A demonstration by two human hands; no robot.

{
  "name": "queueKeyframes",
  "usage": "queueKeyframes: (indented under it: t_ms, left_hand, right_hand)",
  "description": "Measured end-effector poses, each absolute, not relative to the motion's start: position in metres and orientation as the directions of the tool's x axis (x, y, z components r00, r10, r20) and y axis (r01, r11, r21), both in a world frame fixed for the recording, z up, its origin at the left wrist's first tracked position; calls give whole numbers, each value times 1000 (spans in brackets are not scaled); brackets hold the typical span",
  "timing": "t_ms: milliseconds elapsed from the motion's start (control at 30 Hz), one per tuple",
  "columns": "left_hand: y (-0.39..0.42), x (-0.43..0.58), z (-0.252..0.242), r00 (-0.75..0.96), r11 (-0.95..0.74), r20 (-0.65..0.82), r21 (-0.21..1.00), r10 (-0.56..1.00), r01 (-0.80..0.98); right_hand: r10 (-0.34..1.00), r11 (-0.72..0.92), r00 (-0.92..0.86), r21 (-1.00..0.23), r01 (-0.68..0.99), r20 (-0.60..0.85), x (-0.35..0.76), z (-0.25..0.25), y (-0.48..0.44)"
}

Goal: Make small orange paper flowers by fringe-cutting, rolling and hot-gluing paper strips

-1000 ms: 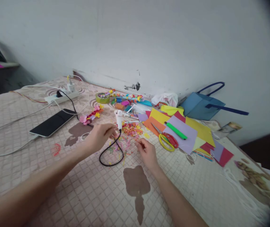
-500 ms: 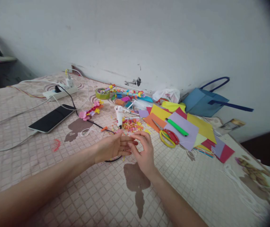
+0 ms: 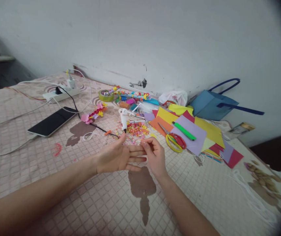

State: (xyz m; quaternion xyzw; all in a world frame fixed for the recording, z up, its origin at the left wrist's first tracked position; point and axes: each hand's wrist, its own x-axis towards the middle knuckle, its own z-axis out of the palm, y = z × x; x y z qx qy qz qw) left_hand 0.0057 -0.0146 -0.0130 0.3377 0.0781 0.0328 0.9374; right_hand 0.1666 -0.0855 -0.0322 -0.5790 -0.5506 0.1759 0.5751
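My left hand (image 3: 117, 156) is palm up over the table, its fingers stretched out and nothing lying on the palm. My right hand (image 3: 155, 158) meets its fingertips, thumb and index finger pinched together; whatever is between them, if anything, is too small to make out. Just beyond the hands stands a white glue gun (image 3: 123, 118), its dark tip close above my left thumb. A heap of tiny coloured paper scraps (image 3: 137, 129) lies beside it. Scissors (image 3: 174, 141) with yellow and red handles lie to the right of my right hand.
Coloured paper sheets (image 3: 201, 131) with a green marker (image 3: 184, 131) lie at right, near a blue bag (image 3: 212, 105). At left are a phone (image 3: 53, 121), a power strip (image 3: 61, 94) and a paper-flower strip (image 3: 94, 115). Green tape (image 3: 106, 95) stands at the back.
My left hand has turned flatter, its fingers more spread and its palm more visible. My right hand has moved slightly right, its thumb and index finger closing into a pinch.
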Motion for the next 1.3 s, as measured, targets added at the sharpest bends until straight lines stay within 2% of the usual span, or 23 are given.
queueKeyframes:
  t_ms: [100,267,367,467,567,633,667,733,833,900,1067,1300]
  left_hand:
    - [-16,6,-10,984,784,-131,620,125,-17]
    - [-19,6,-16,978,765,-157,644,135,-3]
    - [-21,5,-20,990,735,-106,678,89,6]
    - [-24,4,-20,997,662,-45,750,63,-8]
    - [-30,6,-22,993,468,-15,883,113,-40]
    - [-34,8,-26,955,207,-30,978,296,-33]
    - [-36,8,-27,919,109,-77,993,388,38]
    - [-38,9,-30,860,30,-145,988,490,150]
    - [-38,9,-29,823,-22,-185,972,536,233]
    - [-38,8,-27,833,-96,-164,963,529,251]
    - [-40,6,-23,864,-361,5,910,504,206]
    - [-44,4,-27,878,-491,-11,826,478,277]
  right_hand:
    - [850,270,312,-859,435,425,170,-31,-87]
    - [923,300,55,-804,514,380,172,-32,-88]
    - [927,326,-13,-786,525,375,175,-32,-88]
    - [939,314,-20,-831,459,344,179,-32,-88]
    - [945,256,91,-881,398,315,183,-34,-85]
    - [928,233,189,-895,381,322,186,-35,-81]
    - [917,228,225,-896,380,329,188,-36,-79]
    - [900,212,282,-900,381,331,192,-38,-77]
    - [893,176,317,-895,411,321,193,-41,-78]
    - [890,156,323,-880,448,322,193,-43,-80]
    - [857,133,359,-832,539,370,196,-46,-78]
    - [848,93,381,-812,576,368,208,-56,-71]
